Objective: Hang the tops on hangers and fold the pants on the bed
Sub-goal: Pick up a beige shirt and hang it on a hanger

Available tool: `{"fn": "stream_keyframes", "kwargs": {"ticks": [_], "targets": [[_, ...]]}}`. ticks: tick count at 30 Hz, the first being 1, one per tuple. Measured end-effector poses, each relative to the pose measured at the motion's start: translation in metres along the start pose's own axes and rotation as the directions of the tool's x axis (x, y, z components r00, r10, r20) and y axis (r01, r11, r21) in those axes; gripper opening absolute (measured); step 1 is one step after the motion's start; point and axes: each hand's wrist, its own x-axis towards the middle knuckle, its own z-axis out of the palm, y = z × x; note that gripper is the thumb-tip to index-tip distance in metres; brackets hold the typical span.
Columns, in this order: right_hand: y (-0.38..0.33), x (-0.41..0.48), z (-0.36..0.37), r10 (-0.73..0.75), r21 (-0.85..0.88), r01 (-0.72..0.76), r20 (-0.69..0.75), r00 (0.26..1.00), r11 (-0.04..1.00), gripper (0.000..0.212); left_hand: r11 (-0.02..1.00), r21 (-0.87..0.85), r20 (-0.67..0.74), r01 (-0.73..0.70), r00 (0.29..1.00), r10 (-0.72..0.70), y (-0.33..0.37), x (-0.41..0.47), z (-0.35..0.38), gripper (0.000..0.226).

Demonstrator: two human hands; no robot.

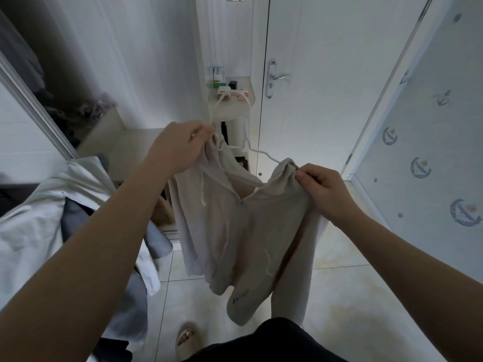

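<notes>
Fingers (201, 131) of our left hand (177, 147) are curled tight round the left shoulder of the beige hooded top (235, 226). Whether they also clamp the white hanger (264, 154) under the cloth, we cannot tell. Our right hand (324, 192) pinches the right shoulder seam between the thumb and bent fingers (307, 176).

Head view: the top hangs in mid-air between both hands, in front of our body, with its hem and sleeves dangling above the tiled floor (347, 296). The hanger's long axis runs from the left hand, higher and farther, down to the right hand, nearer. Its bare arm crosses the open neckline and disappears into the right shoulder, just beside the right fingertips. We judge the right hand best placed to seat that shoulder, drawing the cloth outward along the arm. A pile of clothes (52, 205) lies to our left.
</notes>
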Motion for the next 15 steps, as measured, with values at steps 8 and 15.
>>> {"fn": "stream_keyframes", "kwargs": {"ticks": [8,15], "targets": [[0.004,0.004,-0.006,0.051,-0.02,-0.052,-0.044,0.998,0.998,0.024,0.983,-0.021,0.025,-0.181,0.983,0.181,-0.006,-0.021,0.04,0.035],[0.0,0.009,-0.001,0.006,-0.081,-0.016,-0.126,0.992,0.997,0.023,0.97,-0.084,-0.093,-0.226,0.971,0.218,0.003,-0.02,0.032,0.027]]}}
